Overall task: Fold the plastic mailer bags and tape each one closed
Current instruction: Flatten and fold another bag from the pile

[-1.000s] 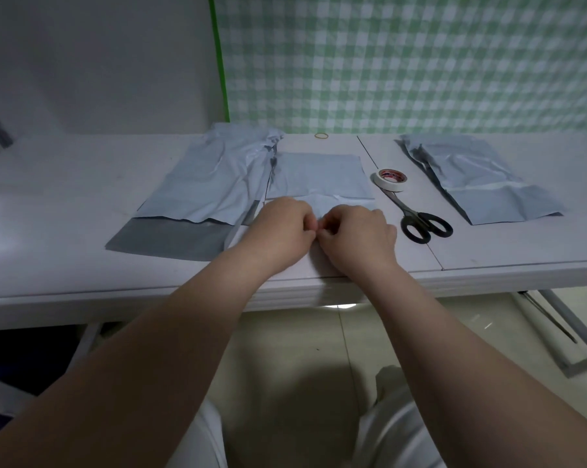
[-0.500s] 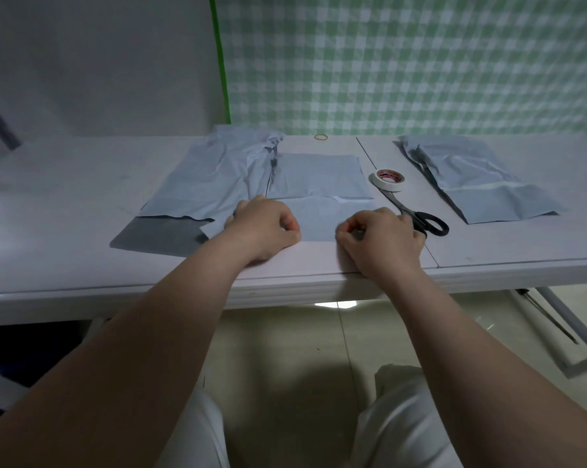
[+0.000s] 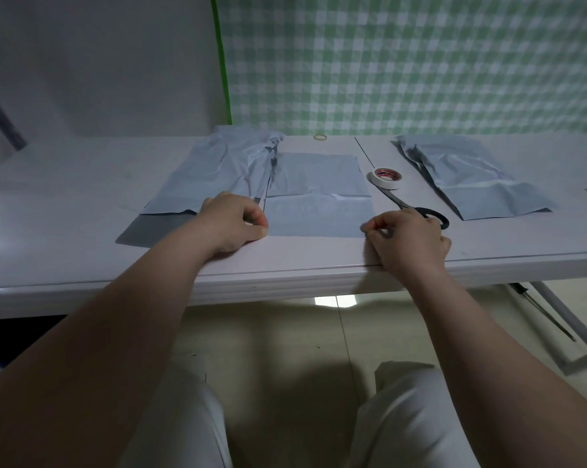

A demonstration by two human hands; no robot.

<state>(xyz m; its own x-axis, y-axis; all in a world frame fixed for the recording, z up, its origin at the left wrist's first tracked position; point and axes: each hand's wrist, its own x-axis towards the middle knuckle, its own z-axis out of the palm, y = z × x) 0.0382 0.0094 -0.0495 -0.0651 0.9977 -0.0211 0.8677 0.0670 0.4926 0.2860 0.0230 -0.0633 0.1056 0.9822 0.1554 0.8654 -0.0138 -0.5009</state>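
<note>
Mailer near corners pinched: left hand, right hand | scissors partly behind right hand | tape roll beyond

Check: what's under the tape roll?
The scissors' blades run under the tape roll; their black handles stick out beside the right hand. Blade tips are hidden by the roll.

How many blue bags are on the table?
3: a crumpled bag on the left, a flat bag between the left hand and right hand, a third bag right of the scissors. More may hide under the outer two.
</note>
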